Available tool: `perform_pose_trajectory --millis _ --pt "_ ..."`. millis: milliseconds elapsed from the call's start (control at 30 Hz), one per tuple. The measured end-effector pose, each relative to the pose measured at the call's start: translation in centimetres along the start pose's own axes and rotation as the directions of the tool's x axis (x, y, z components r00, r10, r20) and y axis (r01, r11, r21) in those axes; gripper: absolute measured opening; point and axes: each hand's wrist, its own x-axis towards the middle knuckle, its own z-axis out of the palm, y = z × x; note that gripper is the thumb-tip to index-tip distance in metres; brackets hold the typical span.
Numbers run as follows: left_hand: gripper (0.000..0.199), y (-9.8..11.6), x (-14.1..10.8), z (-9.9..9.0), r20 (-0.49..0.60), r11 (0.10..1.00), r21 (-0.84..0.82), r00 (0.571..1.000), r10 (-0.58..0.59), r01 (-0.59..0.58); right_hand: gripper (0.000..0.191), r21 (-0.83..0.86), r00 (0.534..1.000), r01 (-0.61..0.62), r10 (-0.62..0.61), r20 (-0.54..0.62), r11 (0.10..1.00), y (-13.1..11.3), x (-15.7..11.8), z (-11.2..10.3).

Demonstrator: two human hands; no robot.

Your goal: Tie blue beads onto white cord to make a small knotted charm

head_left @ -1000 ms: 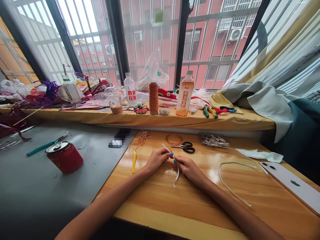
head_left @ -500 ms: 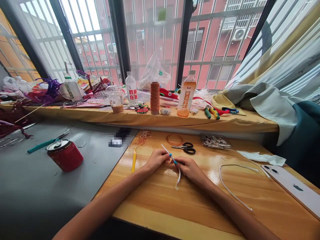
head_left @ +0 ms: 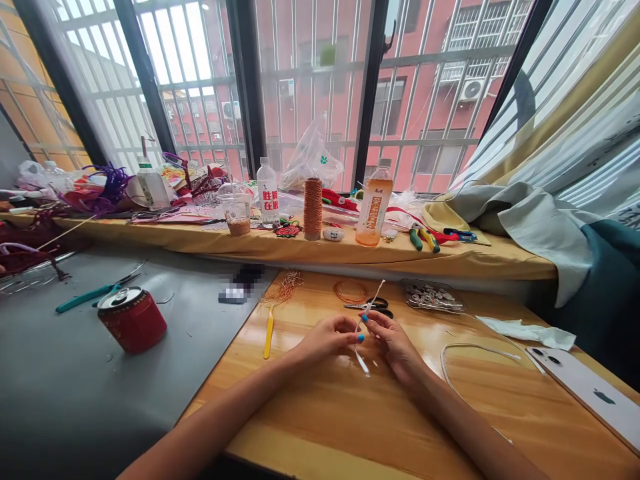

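Note:
A short white cord [head_left: 362, 364] runs between my hands above the wooden table [head_left: 320, 413]. My left hand [head_left: 330, 340] pinches its middle, with the lower end hanging below the fingers. Higher up, my right hand [head_left: 393, 340] grips the cord close to its upper end, which sticks out past the fingertips. Just behind the right fingers lie black-handled scissors [head_left: 379, 304], partly hidden. Beyond them is a coil of copper-coloured wire [head_left: 349, 291]. Yellow tweezers [head_left: 269, 333] rest to the left of my left hand.
Loose wire pieces [head_left: 289, 283] and a clear tray of small parts [head_left: 434, 296] are at the back. On the right are another white cord [head_left: 447, 380], a tissue [head_left: 527, 331] and a phone [head_left: 590, 390]. A red can [head_left: 133, 323] stands left; bottles and a thread spool [head_left: 313, 210] line the ledge.
The cord has turned: its upper end now points up and right instead of up and left. My right hand has shifted up along it, and the view has tilted up slightly.

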Motion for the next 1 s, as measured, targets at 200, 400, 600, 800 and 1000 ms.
perform_pose_trajectory --millis 200,400,600,800,1000 --pt "0.018 0.3 -1.0 0.6 -0.066 0.855 0.485 0.966 0.249 -0.187 0.033 0.074 0.999 -0.030 0.031 -0.009 0.997 0.0 -0.3 0.4" --pt "0.026 0.2 -1.1 -1.2 0.269 0.201 0.890 0.827 0.494 -0.410 0.028 -0.034 0.996 -0.065 0.067 0.056 0.997 -0.1 -0.4 0.6" --pt "0.020 -0.2 -0.6 -2.1 0.226 0.165 0.916 0.811 0.539 -0.365 0.028 -0.076 0.987 -0.088 0.097 0.130 0.993 -0.6 -0.6 0.7" --pt "0.033 0.2 -0.8 -2.2 0.278 0.158 0.893 0.793 0.542 -0.421 0.030 -0.161 0.956 -0.143 0.178 0.232 0.977 -0.7 -0.8 0.4" --pt "0.038 0.3 -0.9 -2.6 0.405 0.084 0.863 0.783 0.473 -0.498 0.030 -0.233 0.950 -0.068 0.135 0.283 0.970 -0.2 -0.8 0.2"
